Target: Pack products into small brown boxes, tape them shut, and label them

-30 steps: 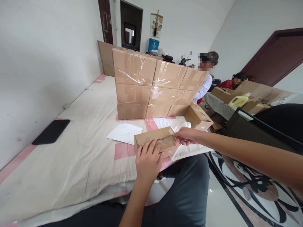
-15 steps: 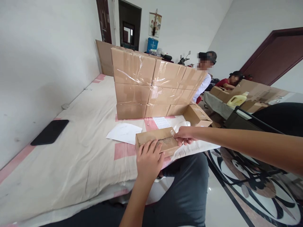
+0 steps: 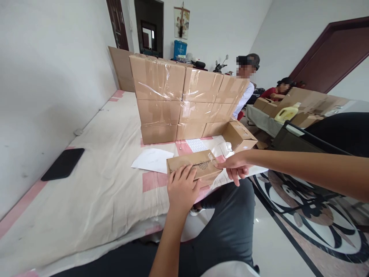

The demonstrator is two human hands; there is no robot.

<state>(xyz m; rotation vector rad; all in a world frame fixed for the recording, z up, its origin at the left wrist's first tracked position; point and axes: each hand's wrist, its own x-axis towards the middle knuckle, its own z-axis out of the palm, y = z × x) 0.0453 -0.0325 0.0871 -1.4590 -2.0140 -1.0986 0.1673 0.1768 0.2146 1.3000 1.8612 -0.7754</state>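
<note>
A small flat cardboard box (image 3: 196, 165) lies on the mattress (image 3: 100, 184) near its front edge. My left hand (image 3: 183, 188) rests on the box's near side, fingers laid over its top edge. My right hand (image 3: 236, 164) is at the box's right end, thumb and forefinger touching the corner with the other fingers hanging loose. Clear tape glints on the box's top.
A stack of taped cartons (image 3: 184, 100) stands behind, with one smaller open carton (image 3: 239, 136) at its right. A white sheet of paper (image 3: 151, 159) and a label sheet (image 3: 196, 145) lie nearby; a black tablet (image 3: 62, 163) lies left. Two people sit at back right.
My right hand has slid off the box's right end and its fingers have loosened. The view has shifted slightly; my left hand stays on the box.
</note>
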